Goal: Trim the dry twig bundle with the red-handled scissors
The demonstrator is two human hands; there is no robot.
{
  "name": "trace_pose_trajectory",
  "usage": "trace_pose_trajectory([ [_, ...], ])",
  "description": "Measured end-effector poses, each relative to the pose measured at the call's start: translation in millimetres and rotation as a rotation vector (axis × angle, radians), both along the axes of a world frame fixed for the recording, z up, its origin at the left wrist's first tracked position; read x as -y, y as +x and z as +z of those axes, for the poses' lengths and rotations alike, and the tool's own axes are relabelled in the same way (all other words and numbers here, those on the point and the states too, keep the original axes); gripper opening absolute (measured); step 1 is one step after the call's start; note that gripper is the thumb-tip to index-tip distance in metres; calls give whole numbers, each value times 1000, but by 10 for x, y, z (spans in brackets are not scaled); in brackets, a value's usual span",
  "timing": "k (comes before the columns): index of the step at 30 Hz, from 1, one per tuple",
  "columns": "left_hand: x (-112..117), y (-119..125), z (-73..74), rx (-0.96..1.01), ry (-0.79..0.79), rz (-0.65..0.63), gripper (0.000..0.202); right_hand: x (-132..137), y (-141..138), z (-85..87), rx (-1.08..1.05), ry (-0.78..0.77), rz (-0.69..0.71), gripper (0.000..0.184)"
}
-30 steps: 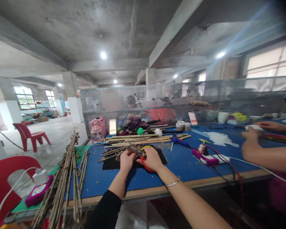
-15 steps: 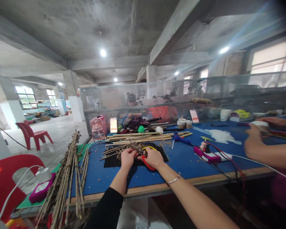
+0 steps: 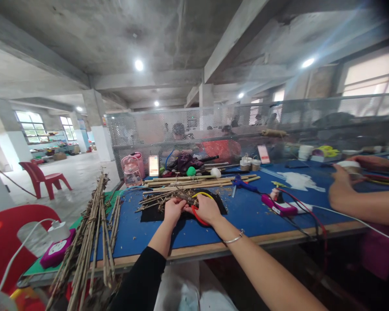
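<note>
My left hand (image 3: 174, 211) is closed, thumb and fingers pinching a brown twig (image 3: 185, 197) over the black mat (image 3: 151, 214). Close beside it, my right hand (image 3: 208, 210) wraps round pruning shears with a red handle (image 3: 199, 217) and a yellow handle (image 3: 207, 194), which stand apart. The fingers hide the blades. Thin dry twigs (image 3: 154, 199) lie on the mat under and left of my hands, with small brown scraps around them.
A tall bundle of sticks (image 3: 92, 229) leans over the table's left edge. Behind the mat lie long pale sticks (image 3: 201, 183). To the right are a blue glue gun (image 3: 244, 185) and a purple power strip (image 3: 278, 205) with cables. A co-worker's hands (image 3: 343, 181) hold a roll of tape.
The yellow handle shows more, and the shears' handles look wider apart. Both my hands stay close together over the mat. The view has shifted slightly.
</note>
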State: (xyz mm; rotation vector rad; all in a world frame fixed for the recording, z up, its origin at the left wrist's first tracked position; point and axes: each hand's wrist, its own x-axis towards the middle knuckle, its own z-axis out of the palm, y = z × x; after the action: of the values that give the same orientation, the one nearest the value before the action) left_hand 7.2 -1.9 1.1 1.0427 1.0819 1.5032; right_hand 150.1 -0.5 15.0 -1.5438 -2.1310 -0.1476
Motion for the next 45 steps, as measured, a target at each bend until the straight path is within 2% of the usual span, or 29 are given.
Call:
trace_pose_trajectory([
  [3, -31, -5, -33, -30, 5, 31, 13, -11, 2, -4, 14, -88, -41, 59],
  [12, -104, -35, -116, -134, 5, 82, 8, 6, -5, 2, 14, -190, -74, 55],
  [15, -106, -33, -110, -105, 9, 90, 9, -1, 3, -9, 0, -172, -77, 54],
  [20, -87, -12, -61, -15, 14, 66, 10, -20, 13, -26, -4, -55, 6, 52],
  [29, -66, 17, -45, 54, 11, 43, 8, -48, 19, -67, 9, -8, 42, 53],
  [37, -48, 33, -17, 63, 51, 42, 7, -46, 11, -38, 5, -128, -8, 53],
  [45, -33, 28, 3, 66, 23, 40, 10, -39, 19, -33, -8, -165, -24, 53],
])
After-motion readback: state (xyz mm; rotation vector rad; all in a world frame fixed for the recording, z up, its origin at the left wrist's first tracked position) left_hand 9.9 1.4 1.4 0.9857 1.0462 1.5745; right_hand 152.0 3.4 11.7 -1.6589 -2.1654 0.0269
